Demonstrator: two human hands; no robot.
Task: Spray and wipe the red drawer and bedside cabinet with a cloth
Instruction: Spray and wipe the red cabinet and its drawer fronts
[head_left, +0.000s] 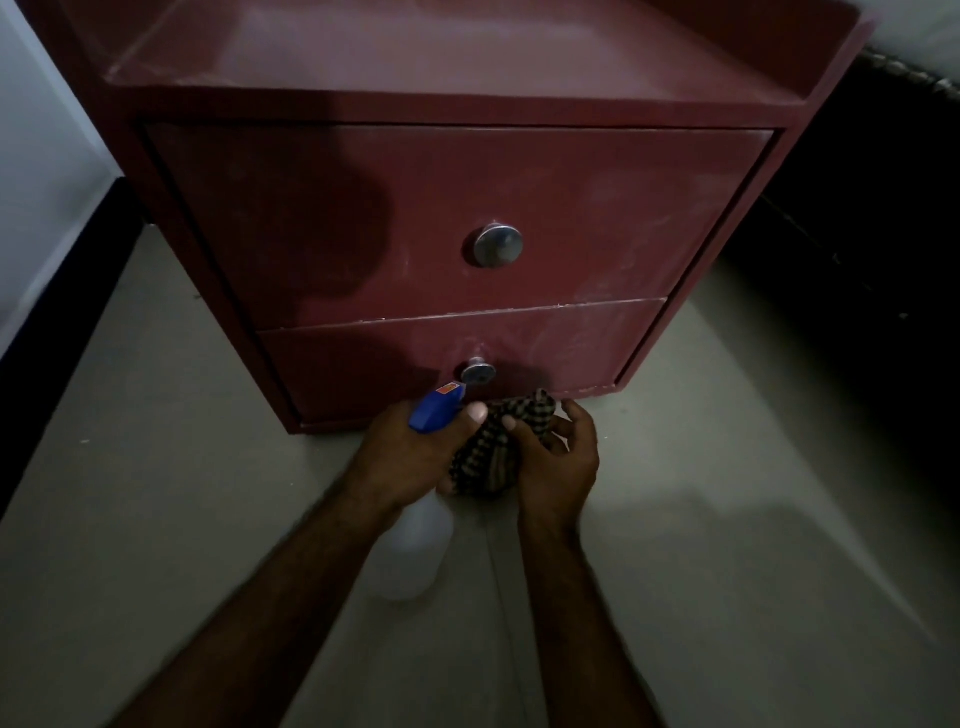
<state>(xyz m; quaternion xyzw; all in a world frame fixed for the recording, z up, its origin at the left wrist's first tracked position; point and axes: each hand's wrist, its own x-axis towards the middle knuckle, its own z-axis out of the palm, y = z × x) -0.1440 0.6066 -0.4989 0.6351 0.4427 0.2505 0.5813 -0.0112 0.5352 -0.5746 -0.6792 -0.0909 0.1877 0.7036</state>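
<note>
I see both hands low down in front of the red bedside cabinet (457, 106), just above the floor (727, 519). My left hand (400, 452) grips the spray bottle (415, 545). Its fingers (475, 413) are curled round the neck, and the blue spray head (434, 413) points at the lower drawer (571, 348), close to its small metal knob (478, 372). My right hand (558, 462) holds the checked cloth (483, 462) in a bunch, with the thumb pressed on it and the other fingers curled loosely round the far side. The two hands are right next to each other, and the cloth sits between them.

Both drawers are shut. The top drawer (597, 218) and the lower one have pale, dusty smears on the front. There is a darker patch on the left of the top drawer, but I cannot tell if it is wet or just a shadow.

I think this is the spray step, or the moment just before it, since the nozzle is aimed and the cloth is not touching the wood yet. Next I would squeeze the trigger at the drawer front, then lift the cloth up and rub it flat over the red wood. The cloth is all scrunched, so it needs to be spread a bit first. The big knob (497, 246) sticks out, so I would have to wipe round it. The top of the cabinet looks dusty too — it has a raised rim, so the corners will need a good rub.
</note>
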